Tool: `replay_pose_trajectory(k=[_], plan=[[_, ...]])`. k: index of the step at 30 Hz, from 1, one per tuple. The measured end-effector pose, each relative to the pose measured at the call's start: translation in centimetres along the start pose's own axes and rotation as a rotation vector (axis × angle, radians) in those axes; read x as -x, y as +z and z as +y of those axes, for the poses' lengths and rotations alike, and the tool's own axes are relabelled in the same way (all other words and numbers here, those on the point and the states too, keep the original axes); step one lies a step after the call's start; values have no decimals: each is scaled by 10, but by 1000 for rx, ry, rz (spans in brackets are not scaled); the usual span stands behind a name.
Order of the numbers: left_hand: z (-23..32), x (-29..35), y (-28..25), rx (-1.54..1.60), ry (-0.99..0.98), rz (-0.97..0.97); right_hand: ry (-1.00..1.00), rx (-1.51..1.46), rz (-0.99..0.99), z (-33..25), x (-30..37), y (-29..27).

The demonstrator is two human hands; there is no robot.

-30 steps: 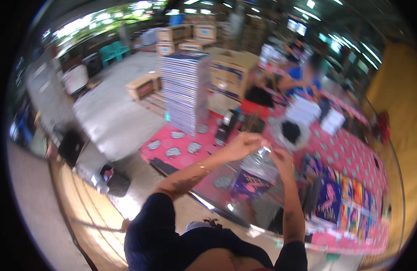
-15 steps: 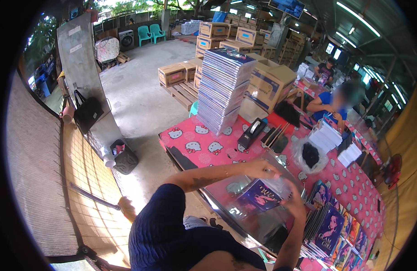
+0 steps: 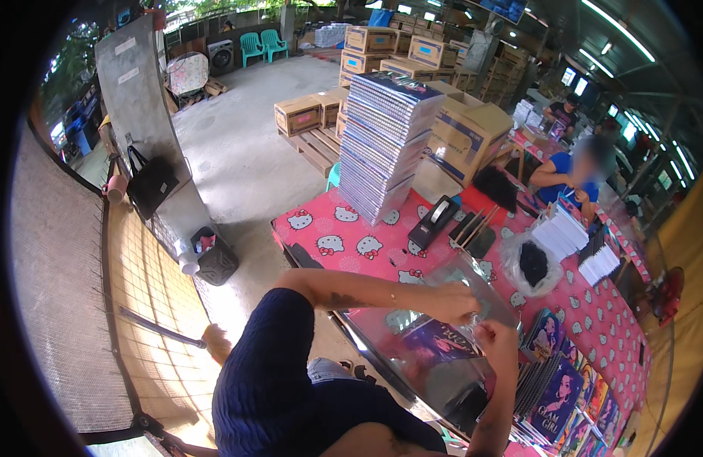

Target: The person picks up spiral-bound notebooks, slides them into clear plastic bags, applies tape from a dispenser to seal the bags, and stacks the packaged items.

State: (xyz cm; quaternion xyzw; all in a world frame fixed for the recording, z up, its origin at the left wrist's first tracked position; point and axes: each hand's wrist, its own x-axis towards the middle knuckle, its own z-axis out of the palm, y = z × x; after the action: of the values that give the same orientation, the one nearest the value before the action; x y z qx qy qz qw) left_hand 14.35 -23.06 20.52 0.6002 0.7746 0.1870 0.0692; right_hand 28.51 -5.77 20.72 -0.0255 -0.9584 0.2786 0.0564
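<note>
A purple spiral notebook (image 3: 437,340) lies in front of me inside a clear plastic sleeve, on a glossy see-through sheet over the table. My left hand (image 3: 456,302) reaches across it, fingers closed on the sleeve's plastic at the notebook's far right corner. Close beside it, my right hand (image 3: 498,337) pinches the same crumpled plastic. The two sets of fingertips almost touch. What lies between them is small and partly hidden. To the right of my right hand are piles of spiral notebooks (image 3: 559,386) with colourful illustrated covers.
A tall stack of wrapped notebooks (image 3: 383,148) stands at the table's far edge. Nearby are a black tape dispenser (image 3: 434,222), a plastic bag with something black (image 3: 531,265) and white paper stacks (image 3: 557,232). A person in blue (image 3: 568,179) sits across. Cardboard boxes (image 3: 466,141) stand behind.
My left hand has shifted right and slightly down, and my right hand's fingers have drawn in from spread to a pinch. The view has shifted slightly.
</note>
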Motion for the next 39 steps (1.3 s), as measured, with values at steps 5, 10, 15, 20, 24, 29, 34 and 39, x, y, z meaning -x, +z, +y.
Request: replay_pose_trajectory(k=[5,10,15,20,24,29,34,39], plan=[[-26,-22,13,22,79,188,-401,232,288,33,-23,3],[-81,-54,26,847,17,-335,64,-626,-25,68,-38,22],[-98,-85,59,807,-185,184,100,-633,62,63,-29,17],[-257,-26,65,12,-814,744,141,-623,88,49,-34,26],[-298,-16,63,411,-769,714,169,-578,133,51,-35,28],[-308,-29,62,584,-841,842,164,-550,133,47,-39,24],[-283,-26,119,1146,-711,1169,184,-547,177,60,-33,27],[-309,32,75,-283,-994,474,187,-442,155,39,-39,26]])
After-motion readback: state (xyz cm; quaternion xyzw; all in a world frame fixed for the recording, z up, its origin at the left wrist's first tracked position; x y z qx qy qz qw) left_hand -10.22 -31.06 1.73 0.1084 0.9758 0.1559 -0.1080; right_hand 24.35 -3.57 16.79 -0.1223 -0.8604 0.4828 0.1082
